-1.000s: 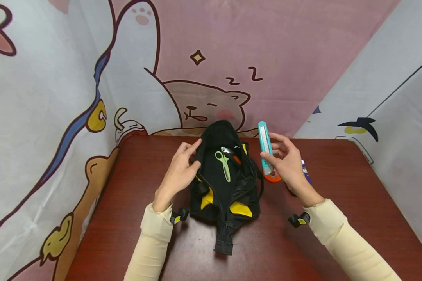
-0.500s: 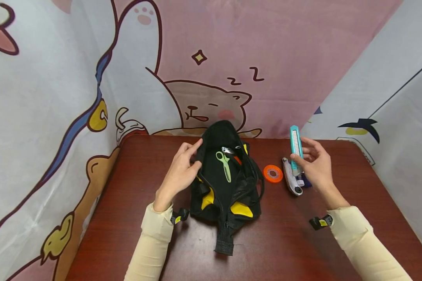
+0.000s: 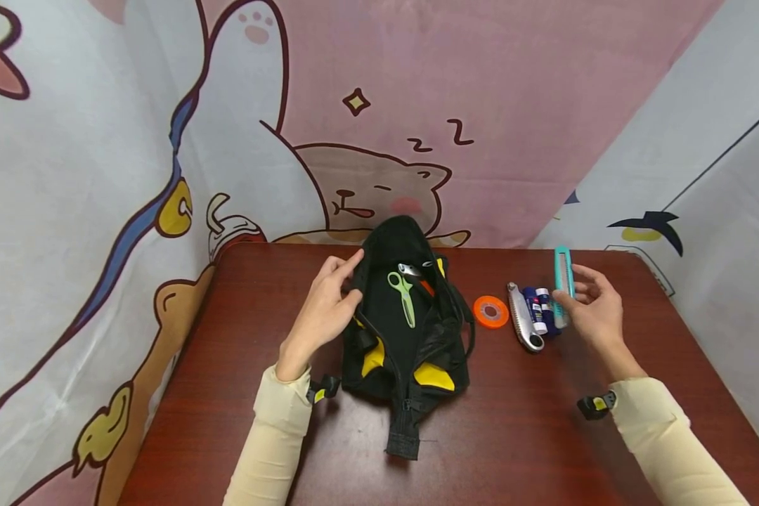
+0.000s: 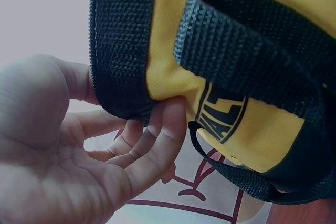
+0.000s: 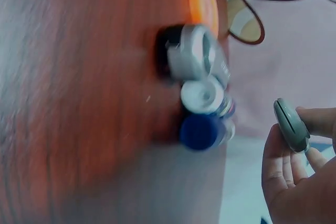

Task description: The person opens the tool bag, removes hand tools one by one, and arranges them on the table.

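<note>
The black-and-yellow tool bag (image 3: pixel 379 414) lies unzipped on the table. My left hand (image 3: pixel 324 306) pinches its left edge between thumb and fingers; the left wrist view shows the zipper band (image 4: pixel 123 40) in that grip. Light-green scissors (image 3: pixel 406 299) and a silver-headed tool (image 3: pixel 410 270) with orange on it lie inside the bag. My right hand (image 3: pixel 597 309) holds a turquoise utility knife (image 3: pixel 563 277) upright between thumb and fingers, just right of two glue sticks (image 3: pixel 535 310). In the right wrist view the knife (image 5: pixel 292 125) appears end-on, apart from the table.
Right of the bag lies an orange disc (image 3: pixel 491 312), then a silver, long-bodied tool (image 3: pixel 523 320) with a round hole at one end, alongside the glue sticks. A cartoon-printed cloth (image 3: pixel 512 105) rises behind the table's back edge.
My right hand has carried the utility knife rightward, from beside the bag past the disc, silver tool and glue sticks, uncovering them. The left hand stays on the bag's edge.
</note>
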{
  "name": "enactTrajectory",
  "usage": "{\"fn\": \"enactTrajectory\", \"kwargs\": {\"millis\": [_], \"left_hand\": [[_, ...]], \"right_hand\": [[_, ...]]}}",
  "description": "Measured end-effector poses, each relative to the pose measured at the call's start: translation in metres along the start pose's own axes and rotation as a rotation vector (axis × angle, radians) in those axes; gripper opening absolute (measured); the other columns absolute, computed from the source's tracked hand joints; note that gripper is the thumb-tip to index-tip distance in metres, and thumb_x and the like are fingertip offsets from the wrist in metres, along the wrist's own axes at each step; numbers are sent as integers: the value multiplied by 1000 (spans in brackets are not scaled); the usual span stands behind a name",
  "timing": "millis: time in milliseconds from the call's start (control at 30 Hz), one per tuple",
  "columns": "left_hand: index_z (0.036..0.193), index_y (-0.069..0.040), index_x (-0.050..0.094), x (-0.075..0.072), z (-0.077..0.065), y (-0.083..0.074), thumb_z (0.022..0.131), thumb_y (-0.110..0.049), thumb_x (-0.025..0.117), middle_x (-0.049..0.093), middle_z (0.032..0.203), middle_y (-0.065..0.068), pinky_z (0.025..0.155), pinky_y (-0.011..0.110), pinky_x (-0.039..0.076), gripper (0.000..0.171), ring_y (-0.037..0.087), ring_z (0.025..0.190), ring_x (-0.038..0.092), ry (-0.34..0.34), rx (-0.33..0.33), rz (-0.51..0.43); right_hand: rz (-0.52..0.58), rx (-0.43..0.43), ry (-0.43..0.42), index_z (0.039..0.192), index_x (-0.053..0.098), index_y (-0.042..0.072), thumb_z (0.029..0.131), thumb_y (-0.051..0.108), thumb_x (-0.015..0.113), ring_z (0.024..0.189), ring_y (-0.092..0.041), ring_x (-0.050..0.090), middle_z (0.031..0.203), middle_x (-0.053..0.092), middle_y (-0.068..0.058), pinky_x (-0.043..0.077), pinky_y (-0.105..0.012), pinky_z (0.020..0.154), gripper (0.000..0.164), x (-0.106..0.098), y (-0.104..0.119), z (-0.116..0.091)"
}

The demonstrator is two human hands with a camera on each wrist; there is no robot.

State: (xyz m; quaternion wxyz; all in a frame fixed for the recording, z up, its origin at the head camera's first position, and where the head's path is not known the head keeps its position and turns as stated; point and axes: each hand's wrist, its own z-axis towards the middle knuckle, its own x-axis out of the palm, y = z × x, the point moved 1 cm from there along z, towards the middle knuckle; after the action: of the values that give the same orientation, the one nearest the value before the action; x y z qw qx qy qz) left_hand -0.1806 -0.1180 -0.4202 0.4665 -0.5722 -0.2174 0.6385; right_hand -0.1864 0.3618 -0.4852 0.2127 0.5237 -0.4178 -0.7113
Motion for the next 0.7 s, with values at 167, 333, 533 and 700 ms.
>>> {"fn": "enactTrajectory", "kwargs": {"millis": [167,333,533,700], "left_hand": [[167,-5,48,0,0,0,97,2,59,55,124,16,87,42,52,72,32,101,61,-1,0,2],[167,-5,48,0,0,0,97,2,59,55,124,16,87,42,51,72,32,101,61,1,4,4],[168,-5,47,-1,0,0,97,2,59,55,124,16,87,43,51,72,31,101,61,3,5,4],[168,-6,47,-1,0,0,97,2,60,55,124,16,87,43,51,72,31,101,60,3,7,3]], "right_hand": [[-70,42,13,166,50,8,105,17,77,87,5,56,130,64,-19,50,-8,67,67,-4,-18,4],[-113,69,50,165,49,3,107,18,75,86,5,55,136,63,-29,50,-10,65,65,-8,-33,6],[-168,119,90,165,49,2,109,20,71,103,-23,61,140,61,-31,47,-10,64,63,-9,-45,7],[-171,150,119,164,49,2,109,20,71,109,-34,61,140,61,-33,48,-13,62,62,-8,-48,7]]}}
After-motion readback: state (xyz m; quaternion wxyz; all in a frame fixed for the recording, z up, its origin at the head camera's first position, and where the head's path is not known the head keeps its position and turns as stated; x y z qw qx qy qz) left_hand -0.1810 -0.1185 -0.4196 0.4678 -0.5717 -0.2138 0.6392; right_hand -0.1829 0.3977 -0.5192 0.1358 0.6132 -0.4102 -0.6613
